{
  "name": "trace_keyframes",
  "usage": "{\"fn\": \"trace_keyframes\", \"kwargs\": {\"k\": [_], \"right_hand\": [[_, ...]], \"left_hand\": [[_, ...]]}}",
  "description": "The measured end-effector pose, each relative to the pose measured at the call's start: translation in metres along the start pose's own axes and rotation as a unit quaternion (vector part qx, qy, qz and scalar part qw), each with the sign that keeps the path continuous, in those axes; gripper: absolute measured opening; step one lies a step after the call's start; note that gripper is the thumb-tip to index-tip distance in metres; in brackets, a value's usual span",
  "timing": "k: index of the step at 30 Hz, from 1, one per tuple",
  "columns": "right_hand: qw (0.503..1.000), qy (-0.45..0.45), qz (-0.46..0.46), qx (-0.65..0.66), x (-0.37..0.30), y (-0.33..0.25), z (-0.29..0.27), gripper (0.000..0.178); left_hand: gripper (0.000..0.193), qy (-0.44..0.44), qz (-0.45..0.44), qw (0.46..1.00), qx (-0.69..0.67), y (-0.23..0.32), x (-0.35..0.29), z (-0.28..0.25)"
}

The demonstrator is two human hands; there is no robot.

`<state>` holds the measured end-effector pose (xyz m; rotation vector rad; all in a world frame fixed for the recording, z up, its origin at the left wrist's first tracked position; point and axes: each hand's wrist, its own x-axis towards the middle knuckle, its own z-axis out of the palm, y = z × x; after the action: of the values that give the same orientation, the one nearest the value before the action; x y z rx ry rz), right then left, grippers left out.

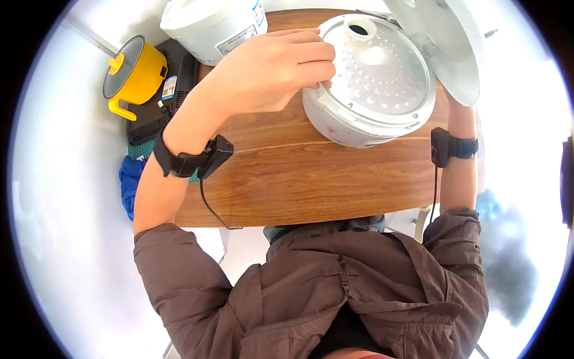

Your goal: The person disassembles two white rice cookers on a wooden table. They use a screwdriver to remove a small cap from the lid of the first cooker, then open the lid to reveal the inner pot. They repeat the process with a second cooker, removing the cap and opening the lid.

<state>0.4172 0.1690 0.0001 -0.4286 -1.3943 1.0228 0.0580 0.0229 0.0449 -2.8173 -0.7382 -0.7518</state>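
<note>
- Wooden table [287, 173] filling the centre, running up to twelve o'clock.
- White round cooker [353, 133] toward one o'clock, its dimpled metal plate [382, 84] exposed, a round port [359, 28] at the plate's twelve o'clock.
- Pale raised lid [451, 54] at the cooker's two o'clock.
- Left hand [287, 67], fingers at the cooker's nine-to-ten-o'clock rim.
- Right hand hidden behind the lid; right forearm [459, 179] at three o'clock.
- White container [203, 39] at eleven o'clock.
- Yellow pot [143, 75] at ten, against a black case [182, 66].
- Blue cloth [130, 185] at nine.
- Brown jacket [287, 287] at six.
</note>
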Motion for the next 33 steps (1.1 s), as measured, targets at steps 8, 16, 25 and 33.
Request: {"fn": "trace_keyframes", "kwargs": {"k": [8, 16, 25, 33], "right_hand": [[0.998, -0.007, 0.026, 0.049, 0.002, -0.015, 0.024, 0.041], [0.989, -0.012, 0.079, 0.121, -0.002, -0.033, 0.078, 0.042], [0.99, -0.082, 0.112, 0.0, 0.023, -0.038, 0.087, 0.047], [0.975, -0.192, 0.072, -0.084, 0.024, -0.033, 0.07, 0.032]], "left_hand": [[0.023, -0.118, -0.029, 0.99, -0.071, 0.016, 0.024, -0.023], [0.026, -0.107, 0.007, 0.994, -0.022, 0.013, 0.003, -0.034], [0.02, -0.004, 0.027, 1.0, 0.004, 0.033, -0.019, -0.024], [0.023, -0.045, -0.012, 0.998, 0.047, 0.053, -0.018, -0.022]]}}
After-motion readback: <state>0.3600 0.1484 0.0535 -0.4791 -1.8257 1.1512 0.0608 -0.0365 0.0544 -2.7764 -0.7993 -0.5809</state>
